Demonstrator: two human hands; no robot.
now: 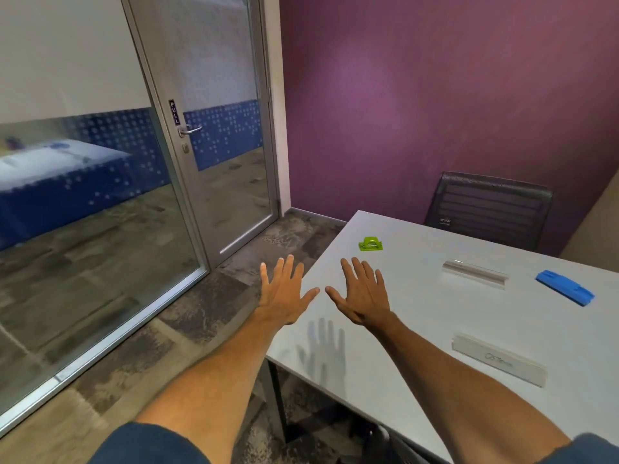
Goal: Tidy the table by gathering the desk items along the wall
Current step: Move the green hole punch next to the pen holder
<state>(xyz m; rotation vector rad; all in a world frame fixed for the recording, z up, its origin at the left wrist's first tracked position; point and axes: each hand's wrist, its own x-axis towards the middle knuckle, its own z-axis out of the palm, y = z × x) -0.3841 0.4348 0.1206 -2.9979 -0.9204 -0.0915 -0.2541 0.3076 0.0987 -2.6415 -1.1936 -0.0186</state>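
sleeves: dark blue, short (ending near the elbows) | forearms: bare | hands (pixel 321 296): bare, ringless

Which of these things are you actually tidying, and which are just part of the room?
To tidy:
green clip
clear strip
blue piece
white nameplate

Just there:
chair
glass door
purple wall

Both hands, left and right, are open and empty above the table.

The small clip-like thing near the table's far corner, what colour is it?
Bright lime green, seen in the head view.
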